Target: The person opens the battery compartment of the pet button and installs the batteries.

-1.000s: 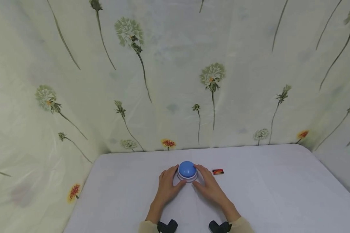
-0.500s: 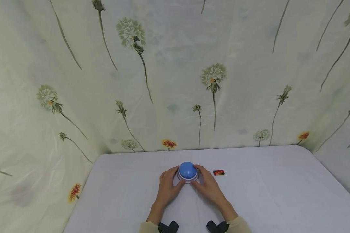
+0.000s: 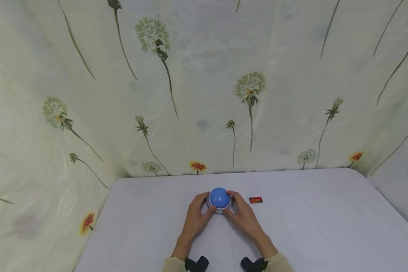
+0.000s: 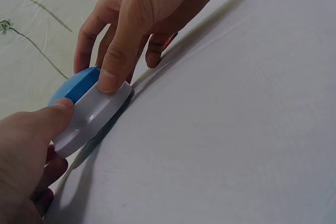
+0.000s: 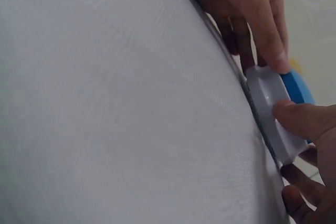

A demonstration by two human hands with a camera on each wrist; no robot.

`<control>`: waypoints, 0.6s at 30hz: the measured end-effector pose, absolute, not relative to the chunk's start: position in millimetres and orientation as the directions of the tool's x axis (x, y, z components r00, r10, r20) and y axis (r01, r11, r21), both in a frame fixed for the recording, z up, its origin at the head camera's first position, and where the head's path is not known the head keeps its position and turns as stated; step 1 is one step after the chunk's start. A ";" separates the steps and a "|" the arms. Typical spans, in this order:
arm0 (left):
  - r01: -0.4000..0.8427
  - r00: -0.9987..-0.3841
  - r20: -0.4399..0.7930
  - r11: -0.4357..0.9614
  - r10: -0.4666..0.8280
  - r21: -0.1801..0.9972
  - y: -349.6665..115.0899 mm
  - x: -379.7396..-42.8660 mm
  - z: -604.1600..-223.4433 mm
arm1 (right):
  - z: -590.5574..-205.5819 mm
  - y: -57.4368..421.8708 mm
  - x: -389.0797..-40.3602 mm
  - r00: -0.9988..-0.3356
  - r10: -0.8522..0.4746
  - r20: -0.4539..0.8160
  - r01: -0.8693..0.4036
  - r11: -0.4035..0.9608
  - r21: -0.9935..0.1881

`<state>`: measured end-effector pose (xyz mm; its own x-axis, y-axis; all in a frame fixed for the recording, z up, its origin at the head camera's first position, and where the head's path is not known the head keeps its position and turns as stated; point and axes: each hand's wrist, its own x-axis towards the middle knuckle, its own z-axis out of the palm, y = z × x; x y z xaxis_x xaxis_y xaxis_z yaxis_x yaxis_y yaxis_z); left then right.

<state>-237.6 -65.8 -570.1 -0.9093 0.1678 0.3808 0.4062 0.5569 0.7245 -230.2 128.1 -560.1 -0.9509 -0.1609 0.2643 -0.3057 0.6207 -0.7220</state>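
Observation:
A blue-domed push button (image 3: 220, 197) with a round white base sits on the white table between both hands. From its left side my left hand (image 3: 195, 215) grips it, thumb at the front where the dome meets the base. My right hand (image 3: 243, 217) holds the opposite side, its thumb pressing the white wall of the base (image 5: 270, 114) in the right wrist view. Fingers of both hands curl round toward the back. In the left wrist view a dark shadow lies under the base (image 4: 89, 121), close over the cloth. The far side of the button is hidden.
Red-and-black batteries (image 3: 256, 200) lie on the table just right of my right hand. A white cloth covers the table (image 3: 326, 219). Behind its far edge hangs a flower-printed curtain (image 3: 204, 94), which also runs down both sides.
My left thumb has slid up a little from the base's lower front toward the dome. Both hands stay around the button; the head view shifts slightly.

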 end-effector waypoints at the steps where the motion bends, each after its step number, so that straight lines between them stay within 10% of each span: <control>1: 0.401 -0.912 0.376 0.555 0.165 0.729 -65.7 -237.1 -569.7 | -560.2 127.9 -229.6 -0.951 -0.157 0.265 -0.304 0.622 -0.721; 18: 0.474 -0.880 0.377 0.472 0.290 0.743 -70.2 -235.5 -567.3 | -557.8 138.1 -215.6 -0.970 -0.115 0.216 -0.244 0.497 -0.833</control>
<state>-235.5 -70.2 -567.3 -0.8795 0.2904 0.3769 0.4743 0.4718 0.7433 -215.6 138.1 -557.8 -0.9697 -0.1154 0.2155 -0.2442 0.4968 -0.8328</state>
